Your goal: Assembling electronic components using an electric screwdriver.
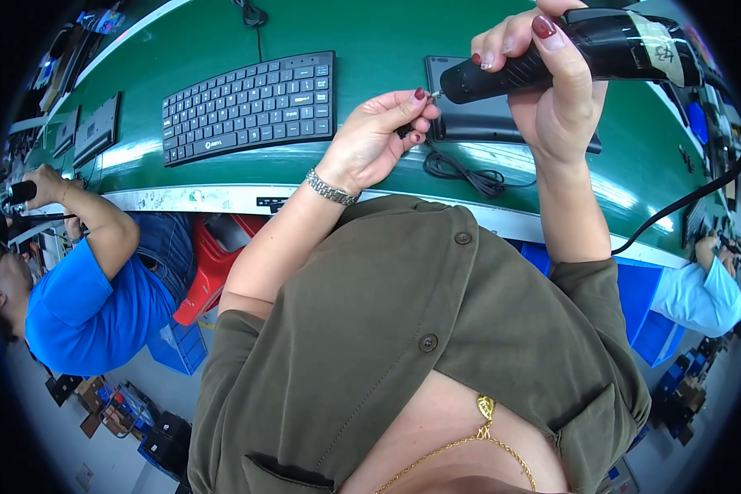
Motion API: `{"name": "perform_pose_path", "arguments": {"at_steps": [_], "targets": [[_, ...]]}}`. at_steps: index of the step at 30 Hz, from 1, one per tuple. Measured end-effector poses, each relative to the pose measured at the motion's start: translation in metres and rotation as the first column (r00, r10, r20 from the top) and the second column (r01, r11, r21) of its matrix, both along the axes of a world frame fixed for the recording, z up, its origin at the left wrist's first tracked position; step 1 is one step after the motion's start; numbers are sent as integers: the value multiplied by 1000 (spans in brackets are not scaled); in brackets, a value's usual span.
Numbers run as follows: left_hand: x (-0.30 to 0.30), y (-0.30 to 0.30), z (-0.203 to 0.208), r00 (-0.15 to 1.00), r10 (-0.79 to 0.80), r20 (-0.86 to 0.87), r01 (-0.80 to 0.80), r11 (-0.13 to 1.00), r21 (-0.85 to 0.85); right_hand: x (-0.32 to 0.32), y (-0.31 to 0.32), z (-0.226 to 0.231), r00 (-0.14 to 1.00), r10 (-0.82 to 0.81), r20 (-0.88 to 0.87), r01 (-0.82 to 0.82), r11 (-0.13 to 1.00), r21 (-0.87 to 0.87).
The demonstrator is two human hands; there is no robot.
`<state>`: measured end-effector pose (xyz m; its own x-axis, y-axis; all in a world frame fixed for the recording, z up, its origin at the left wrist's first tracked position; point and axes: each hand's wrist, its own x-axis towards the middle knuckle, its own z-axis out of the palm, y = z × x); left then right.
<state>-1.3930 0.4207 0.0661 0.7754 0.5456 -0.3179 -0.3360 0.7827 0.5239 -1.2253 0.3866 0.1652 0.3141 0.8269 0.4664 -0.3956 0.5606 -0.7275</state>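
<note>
My right hand (pixel 561 103) is wrapped round a black electric screwdriver (pixel 613 45), held level with its bit pointing left. A strip of pale tape circles the tool's rear end. My left hand (pixel 379 136) pinches right at the bit's tip; whatever small piece is between its fingertips is too small to make out. Something dark shows under the curled fingers. Below the screwdriver lies a black keyboard (pixel 482 123), apparently face down and partly covered by the tool and my right hand. Another black keyboard (pixel 251 109) lies keys up to the left of my left hand.
A coiled black cable (pixel 468 174) rests near the green bench's (pixel 387 49) front edge. The tool's cord (pixel 687 198) loops down at right. More keyboards (pixel 97 130) lie at far left. A co-worker in blue (pixel 99 300) sits left by a red stool (pixel 214 263); another person (pixel 700 296) is at right.
</note>
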Motion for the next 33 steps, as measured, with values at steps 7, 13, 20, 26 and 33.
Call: {"name": "perform_pose_path", "arguments": {"at_steps": [7, 13, 20, 26, 33], "targets": [[4, 3, 25, 992, 19, -126, -29, 997, -74, 28, 27, -25, 987, -122, 105, 125, 992, -25], [-5, 12, 20, 983, 4, -182, -3, 1000, 6, 39, 51, -53, 920, -235, 312, 289, 947, -139], [-18, 26, 7, 980, -70, -187, 81, 995, 54, 35, 57, -59, 903, -244, 354, 316, 935, -162], [-24, 34, 1, 990, -67, -127, 71, 997, 33, 36, 63, -65, 901, -256, 351, 320, 937, -139], [-28, 35, 14, 975, -57, -213, 69, 996, 48, 25, 58, -60, 899, -312, 308, 366, 920, -138]]}}
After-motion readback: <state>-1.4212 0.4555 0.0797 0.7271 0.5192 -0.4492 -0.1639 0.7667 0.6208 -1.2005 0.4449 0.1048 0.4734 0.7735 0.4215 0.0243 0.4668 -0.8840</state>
